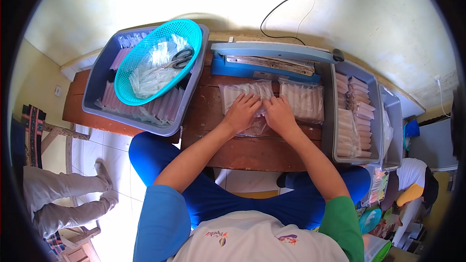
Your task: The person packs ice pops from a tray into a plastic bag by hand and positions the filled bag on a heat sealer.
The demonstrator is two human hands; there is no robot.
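A transparent plastic bag of pale stick-shaped packs [232, 98] lies on the brown wooden table in front of me. My left hand [244, 110] rests on this bag with its fingers spread across the packs. Right beside it, my right hand [278, 112] has curled fingers pinching the bag's loose plastic edge. The two hands nearly meet, so what lies under the fingertips is hidden. Another filled bag [308, 102], with similar packs side by side, sits just to the right of my right hand.
Behind the bags stands a blue paper cutter [247, 69] with a long arm. A grey tub [167, 128] at left carries a turquoise basket [124, 75] holding plastic bags and scissors [180, 59]. Another grey tub [331, 138] at right holds packs. Other people are at both sides.
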